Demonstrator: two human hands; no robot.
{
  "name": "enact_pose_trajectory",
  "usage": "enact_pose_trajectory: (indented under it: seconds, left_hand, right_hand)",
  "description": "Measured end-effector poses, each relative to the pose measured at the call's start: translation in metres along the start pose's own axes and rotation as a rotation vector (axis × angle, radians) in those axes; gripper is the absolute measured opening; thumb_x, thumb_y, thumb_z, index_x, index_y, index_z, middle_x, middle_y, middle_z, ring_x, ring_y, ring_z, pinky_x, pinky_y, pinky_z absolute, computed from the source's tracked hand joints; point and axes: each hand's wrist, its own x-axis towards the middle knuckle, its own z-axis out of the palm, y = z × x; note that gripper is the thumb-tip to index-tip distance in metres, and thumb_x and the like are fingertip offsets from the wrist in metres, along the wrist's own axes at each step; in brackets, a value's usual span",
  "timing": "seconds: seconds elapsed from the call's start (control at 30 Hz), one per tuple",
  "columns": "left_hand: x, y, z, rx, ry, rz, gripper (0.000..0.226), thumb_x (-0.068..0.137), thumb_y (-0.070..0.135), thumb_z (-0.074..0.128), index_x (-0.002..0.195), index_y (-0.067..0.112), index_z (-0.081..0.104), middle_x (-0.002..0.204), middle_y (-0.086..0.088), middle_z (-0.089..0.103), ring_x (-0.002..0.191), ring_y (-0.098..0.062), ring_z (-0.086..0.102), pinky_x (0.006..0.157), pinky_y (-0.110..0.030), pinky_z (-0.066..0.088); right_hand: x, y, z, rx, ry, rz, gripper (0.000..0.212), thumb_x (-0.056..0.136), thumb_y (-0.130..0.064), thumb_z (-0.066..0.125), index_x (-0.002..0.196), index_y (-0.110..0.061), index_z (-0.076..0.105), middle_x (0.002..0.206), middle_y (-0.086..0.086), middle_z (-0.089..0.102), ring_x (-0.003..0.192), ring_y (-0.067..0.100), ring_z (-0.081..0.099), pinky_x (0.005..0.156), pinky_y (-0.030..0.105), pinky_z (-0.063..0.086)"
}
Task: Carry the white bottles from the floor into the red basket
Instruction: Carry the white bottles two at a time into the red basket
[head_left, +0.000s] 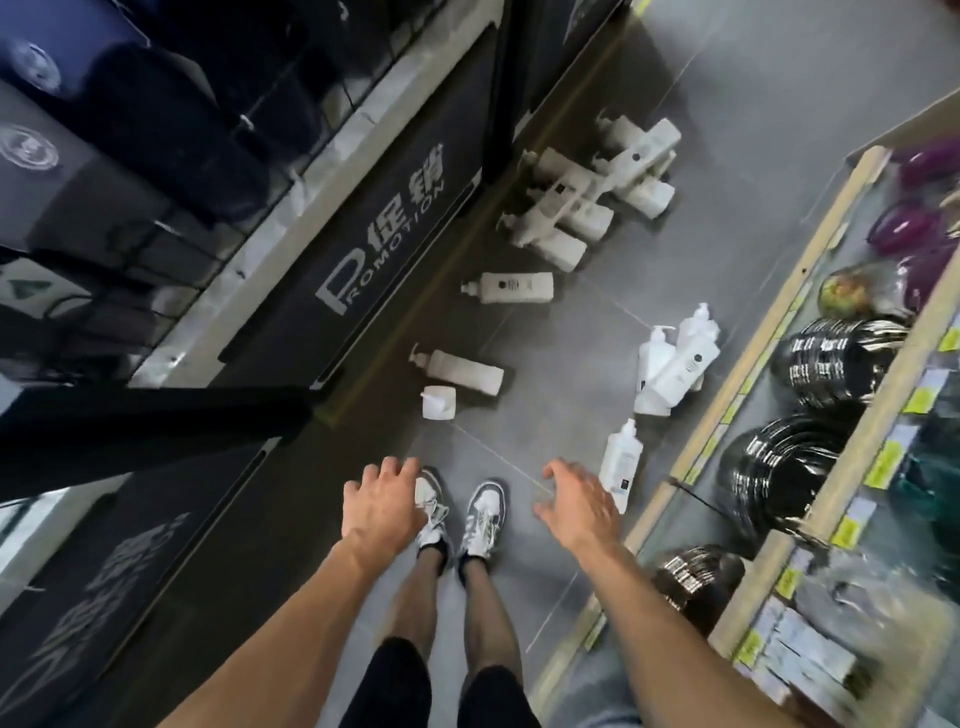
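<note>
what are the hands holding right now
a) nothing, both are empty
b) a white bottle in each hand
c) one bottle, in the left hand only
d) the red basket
a: the left hand and the right hand are both open with nothing in them, and the white bottles lie on the floor.

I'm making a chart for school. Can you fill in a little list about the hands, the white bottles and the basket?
left hand: open, holds nothing
right hand: open, holds nothing
nearest bottle: lying on the floor, just past the right hand
other bottles: scattered singles, two heaps farther off
red basket: not in view
shelf: on the right, black coils
</note>
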Motion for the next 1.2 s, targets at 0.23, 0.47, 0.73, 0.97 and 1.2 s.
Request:
enact_pose_trajectory:
  seconds: [0.23,0.47,0.73,0.97,1.2]
  left_hand:
    - [0.085,-0.013,0.049,-0.036,-0.027,-0.068,0.060,0.088,0.045,0.065,0.140,0.026,0.041,0.135,-0.003,0.047,0.124,-0.029,0.046,0.100,-0.046,0.041]
    - [0.193,-0.018,0.107,-0.156,0.007,-0.163,0.060,0.088,0.045,0.068,0.139,0.029,0.040,0.133,-0.004,0.048,0.124,-0.029,0.046,0.098,-0.047,0.041]
    - [0.295,-0.031,0.190,-0.527,-0.035,-0.339,0.070,0.080,0.038,0.075,0.140,0.030,0.040,0.138,-0.006,0.048,0.129,-0.033,0.045,0.105,-0.048,0.039]
    - [0.346,-0.011,0.268,-1.085,0.257,-0.352,0.109,0.062,0.038,0.094,0.150,0.028,0.030,0.145,-0.001,0.042,0.133,-0.022,0.044,0.110,-0.043,0.040]
    - [0.399,0.007,0.321,-1.344,0.521,-0.461,0.109,0.044,0.066,0.088,0.133,0.024,0.042,0.124,-0.002,0.058,0.115,-0.020,0.060,0.102,-0.045,0.052]
  right_hand:
    - [0.095,0.001,0.048,0.072,0.032,0.009,0.043,0.089,-0.034,0.073,0.128,-0.025,0.057,0.132,0.002,0.057,0.125,0.027,0.051,0.101,0.039,0.044]
    - [0.200,0.009,0.101,0.071,0.048,-0.032,0.044,0.090,-0.031,0.072,0.131,-0.026,0.055,0.133,0.001,0.056,0.126,0.025,0.048,0.104,0.040,0.040]
    - [0.312,0.018,0.154,-0.050,0.042,-0.101,0.046,0.090,-0.033,0.071,0.132,-0.024,0.055,0.132,0.005,0.056,0.125,0.029,0.050,0.102,0.041,0.041]
    - [0.387,0.013,0.213,-0.139,0.095,-0.225,0.054,0.090,-0.029,0.072,0.138,-0.023,0.049,0.131,0.006,0.053,0.122,0.030,0.049,0.101,0.043,0.041]
    - [0.445,0.007,0.258,-0.082,0.215,-0.322,0.065,0.087,-0.027,0.077,0.143,-0.022,0.044,0.134,0.008,0.050,0.122,0.030,0.048,0.100,0.044,0.046]
